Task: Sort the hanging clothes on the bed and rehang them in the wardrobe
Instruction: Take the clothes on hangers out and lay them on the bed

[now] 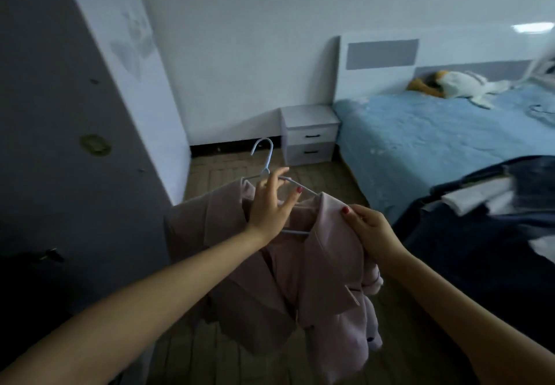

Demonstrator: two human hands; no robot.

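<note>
A pale pink jacket [324, 288] hangs in front of me on a light blue hanger [264, 156], above the floor. My left hand [270, 204] holds the hanger just below its hook, fingers spread around the wire. My right hand [369, 228] pinches the jacket's right shoulder at the collar. The bed [420, 138] with a blue cover lies to the right. A heap of dark blue and white clothes [486, 213] sits on its near end. The grey wardrobe door [60, 144] stands at the left.
A white nightstand [309, 132] with two drawers stands between the wall and the bed. A plush toy [456, 84] lies at the headboard. Brown tiled floor [216, 174] runs between wardrobe and bed.
</note>
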